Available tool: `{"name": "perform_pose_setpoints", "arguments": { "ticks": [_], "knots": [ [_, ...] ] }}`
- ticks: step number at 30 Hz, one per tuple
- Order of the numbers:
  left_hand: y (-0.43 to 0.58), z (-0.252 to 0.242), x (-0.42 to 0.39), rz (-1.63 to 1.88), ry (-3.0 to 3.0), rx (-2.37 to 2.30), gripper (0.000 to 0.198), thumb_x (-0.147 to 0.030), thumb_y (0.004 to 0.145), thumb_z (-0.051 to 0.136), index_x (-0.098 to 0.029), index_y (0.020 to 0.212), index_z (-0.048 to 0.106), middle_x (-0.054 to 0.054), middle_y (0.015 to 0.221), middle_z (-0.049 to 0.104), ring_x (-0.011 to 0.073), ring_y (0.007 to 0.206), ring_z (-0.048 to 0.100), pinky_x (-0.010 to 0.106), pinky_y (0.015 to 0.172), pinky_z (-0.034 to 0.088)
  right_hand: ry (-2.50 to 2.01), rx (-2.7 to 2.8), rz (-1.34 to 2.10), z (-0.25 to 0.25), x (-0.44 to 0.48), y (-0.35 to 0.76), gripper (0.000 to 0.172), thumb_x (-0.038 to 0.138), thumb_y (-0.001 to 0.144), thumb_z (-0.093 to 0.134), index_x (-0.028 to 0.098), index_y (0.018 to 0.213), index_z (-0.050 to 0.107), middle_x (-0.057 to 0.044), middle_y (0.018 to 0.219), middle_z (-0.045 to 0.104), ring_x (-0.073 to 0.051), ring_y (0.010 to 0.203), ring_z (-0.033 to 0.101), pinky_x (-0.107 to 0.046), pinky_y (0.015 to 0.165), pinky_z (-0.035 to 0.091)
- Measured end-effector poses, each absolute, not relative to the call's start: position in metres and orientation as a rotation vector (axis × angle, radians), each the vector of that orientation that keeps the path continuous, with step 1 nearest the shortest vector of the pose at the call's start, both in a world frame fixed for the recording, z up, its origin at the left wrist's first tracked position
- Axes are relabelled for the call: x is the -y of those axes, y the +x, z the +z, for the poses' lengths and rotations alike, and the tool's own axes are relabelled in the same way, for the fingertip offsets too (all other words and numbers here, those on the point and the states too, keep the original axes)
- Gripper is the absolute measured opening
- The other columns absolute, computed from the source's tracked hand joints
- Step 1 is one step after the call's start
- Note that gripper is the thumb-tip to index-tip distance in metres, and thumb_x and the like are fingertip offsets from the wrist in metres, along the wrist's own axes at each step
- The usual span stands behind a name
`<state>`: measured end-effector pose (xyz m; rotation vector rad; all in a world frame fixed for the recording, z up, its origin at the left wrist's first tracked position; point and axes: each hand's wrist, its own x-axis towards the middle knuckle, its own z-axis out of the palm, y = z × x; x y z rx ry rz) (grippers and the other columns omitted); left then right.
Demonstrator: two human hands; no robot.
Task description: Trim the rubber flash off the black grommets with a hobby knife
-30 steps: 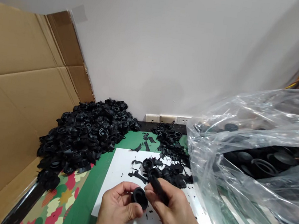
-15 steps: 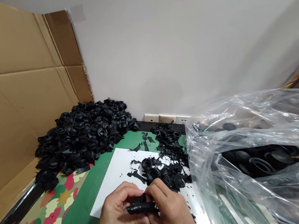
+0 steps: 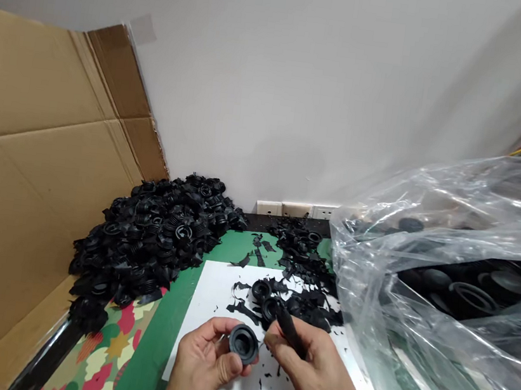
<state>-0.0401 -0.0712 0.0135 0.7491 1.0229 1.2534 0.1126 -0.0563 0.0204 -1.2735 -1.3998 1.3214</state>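
Observation:
Between the thumb and fingers of my left hand (image 3: 202, 363) is a round black rubber part (image 3: 243, 344), its ringed hollow face turned up towards me. My right hand (image 3: 318, 372) is closed around a black pen-shaped tool (image 3: 290, 333). The tool points up and away, apart from the held part; I cannot make out its tip against the dark pieces behind. Two more round rubber parts, one a black ring (image 3: 261, 290), lie just beyond my hands on a white sheet (image 3: 209, 290), among black scraps (image 3: 308, 307).
A big heap of black rubber pieces (image 3: 159, 233) rises at the left against a cardboard box (image 3: 46, 147). At the right, a clear plastic bag (image 3: 378, 249) holds more round black parts (image 3: 472, 296). Under the sheet lies a green mat (image 3: 162, 316). Wall sockets (image 3: 294, 210) sit behind.
My hands have come apart. The rubber part has turned its hollow face up in my left hand, and the tool has swung upright and to the right, off the part.

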Motion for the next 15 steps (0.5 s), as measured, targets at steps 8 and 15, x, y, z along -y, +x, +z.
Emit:
{"name": "perform_pose_setpoints", "arguments": {
  "ticks": [8,15],
  "knots": [
    [-0.040,0.007,0.070,1.241,0.734,-1.040,0.046,-0.027,0.039,0.089,-0.011,0.078,0.071,0.006,0.064,0.070,0.0132,0.060,0.060,0.019,0.057,0.046,-1.162,1.571,1.049,0.019,0.058,0.111,0.022,0.026,0.080,0.044,0.020,0.060,0.048,0.002,0.060,0.047,-0.014,0.056,0.045,-0.024,0.051,0.035],
    [-0.034,0.013,0.070,1.262,0.896,-1.173,0.034,-0.019,0.037,0.087,-0.015,0.068,0.073,0.002,0.063,0.066,0.0134,0.058,0.059,0.018,0.054,0.046,-1.099,1.899,0.646,-0.001,0.057,0.110,0.022,0.003,0.068,0.043,0.017,0.075,0.057,-0.003,0.071,0.057,-0.014,0.059,0.055,-0.022,0.052,0.039]
  ]
}}
